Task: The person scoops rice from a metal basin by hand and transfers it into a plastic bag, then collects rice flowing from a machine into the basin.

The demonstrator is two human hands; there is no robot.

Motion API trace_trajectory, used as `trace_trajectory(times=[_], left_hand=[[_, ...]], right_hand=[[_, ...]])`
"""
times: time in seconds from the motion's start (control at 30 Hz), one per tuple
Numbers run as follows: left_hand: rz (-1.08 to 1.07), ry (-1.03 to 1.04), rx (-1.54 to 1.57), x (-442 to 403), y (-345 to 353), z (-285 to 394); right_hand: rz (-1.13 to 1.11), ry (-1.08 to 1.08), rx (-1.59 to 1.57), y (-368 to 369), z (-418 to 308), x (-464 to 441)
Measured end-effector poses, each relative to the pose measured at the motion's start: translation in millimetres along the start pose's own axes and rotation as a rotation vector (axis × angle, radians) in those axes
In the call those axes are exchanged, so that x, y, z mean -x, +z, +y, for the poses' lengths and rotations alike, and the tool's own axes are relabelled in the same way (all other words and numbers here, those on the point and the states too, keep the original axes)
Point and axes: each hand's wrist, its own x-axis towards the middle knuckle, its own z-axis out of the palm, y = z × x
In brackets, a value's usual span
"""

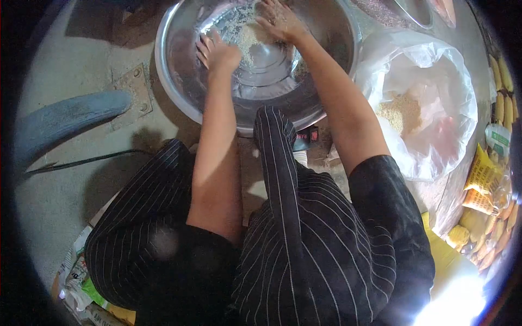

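Observation:
A wide, shiny metal basin point(255, 92) lies in front of me with pale grains point(247, 41) scattered over its bottom. My left hand point(217, 53) is inside it on the left, fingers spread, beside the grains. Farther back and to the right, my right hand point(280, 22) reaches over the grains with its fingers apart. Neither hand shows anything gripped. Whether the fingertips touch the basin floor or some grains, I cannot tell.
To the right of the basin stands an open clear plastic bag point(457, 68) with grain point(399, 111) in it. Yellow packets point(482, 176) line the right edge. On the left, a thick grey-blue curved piece point(76, 119) crosses the floor near a bolted metal plate point(138, 89).

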Motion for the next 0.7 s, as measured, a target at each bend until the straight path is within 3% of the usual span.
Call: trace_trajectory(times=[0.07, 0.13, 0.2, 0.27, 0.33, 0.4, 0.43, 0.47, 0.5, 0.53, 0.57, 0.6, 0.63, 0.67, 0.7], left_hand=[[0.083, 0.023, 0.035, -0.3, 18.3, -0.6], [0.223, 0.229, 0.107, -0.1, 38.7, -5.6], [0.287, 0.294, -0.019, -1.4, 43.7, -5.0], [0.378, 0.378, -0.014, -14.5, 51.9, 2.0], [0.334, 0.399, 0.019, -31.3, 57.8, 8.4], [0.334, 0.629, 0.123, -35.9, 59.0, 16.8], [0.411, 0.65, 0.18, -29.1, 56.5, 26.1], [0.403, 0.65, 0.189, -30.4, 61.5, 33.5], [0.245, 0.411, 0.382, -34.4, 63.6, 37.8], [0.09, 0.167, 0.558, -38.3, 63.7, 38.6], [0.33, 0.278, 0.588, -31.8, 62.4, 41.0], [0.333, 0.282, 0.572, -33.6, 64.5, 42.0], [0.265, 0.168, 0.93, -38.3, 66.3, 43.9], [0.181, 0.042, 1.285, -37.6, 64.1, 46.5], [0.195, 0.033, 1.333, -35.5, 62.0, 46.9]], right_hand=[[0.073, 0.01, -0.111, -4.3, -6.9, 15.0], [0.047, 0.087, -0.176, -18.7, -21.9, 18.7], [-0.048, 0.383, -0.324, -22.5, -32.6, 19.1], [-0.024, 0.406, -0.433, -27.5, -46.1, 21.2], [-0.01, 0.421, -0.543, -26.2, -66.1, 16.6], [0.077, 0.517, -0.698, -24.6, -81.6, 16.1], [0.071, 0.521, -0.684, -26.7, -84.9, 13.7], [0.091, 0.664, -0.754, -30.8, -89.7, 8.8], [0.115, 0.808, -0.832, -33.8, -94.0, 6.4], [0.118, 0.811, -0.839, -23.4, -90.7, 6.7], [0.268, 0.866, -1.467, 1.1, -83.1, 8.9], [0.425, 0.861, -2.102, -1.8, -90.4, 4.8], [0.368, 1.008, -2.145, -7.3, -93.2, 6.6], [0.374, 1.01, -2.156, -7.4, -92.3, 7.9], [0.379, 0.988, -2.227, -7.7, -90.4, 9.4]])
